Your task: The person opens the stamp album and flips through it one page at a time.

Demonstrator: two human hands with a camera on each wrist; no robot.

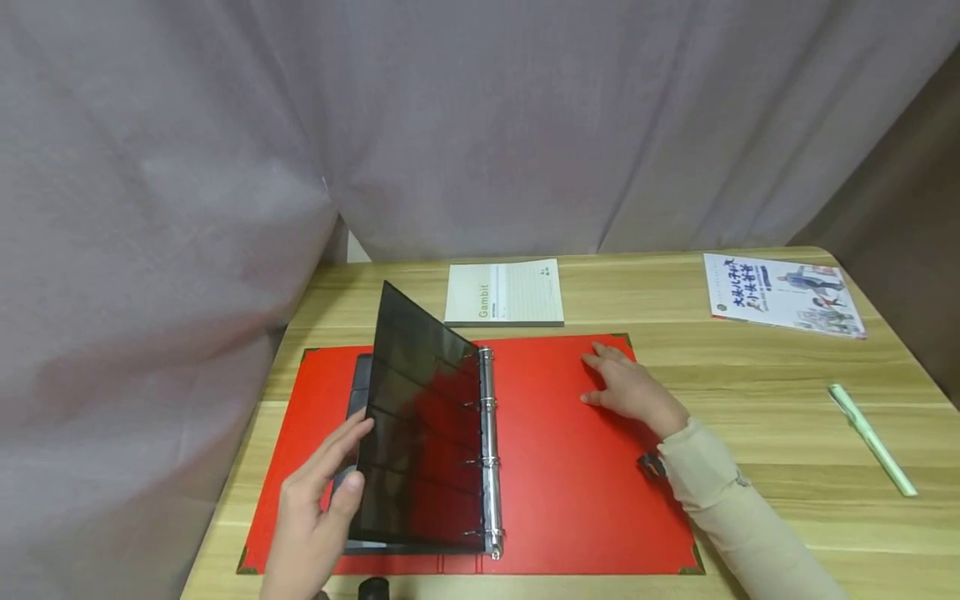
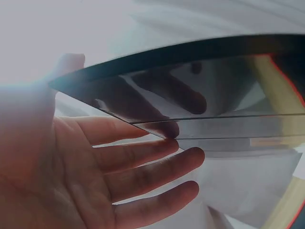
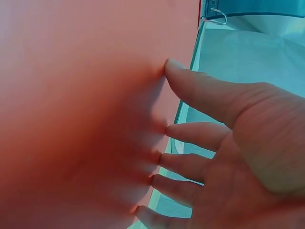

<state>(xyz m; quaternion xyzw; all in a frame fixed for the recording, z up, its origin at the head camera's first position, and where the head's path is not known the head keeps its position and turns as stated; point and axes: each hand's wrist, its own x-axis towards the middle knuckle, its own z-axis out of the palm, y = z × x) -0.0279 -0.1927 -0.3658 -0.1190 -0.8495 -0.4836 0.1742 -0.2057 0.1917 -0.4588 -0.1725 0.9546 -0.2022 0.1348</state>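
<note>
A red ring binder lies open on the table, metal rings down its middle. One dark, glossy pocket page stands up from the rings, leaning left. My left hand is at that page's outer edge; in the left wrist view its fingers are nearly straight, tips at the page surface. Another black page shows partly behind it, over the left cover. Fingers spread, my right hand rests its fingertips on the red right cover, as the right wrist view also shows.
Beyond the binder lies a pale "Gambit" notebook. An illustrated booklet is at the back right of the wooden table. A light green pen lies at the right. Grey curtain hangs behind and left.
</note>
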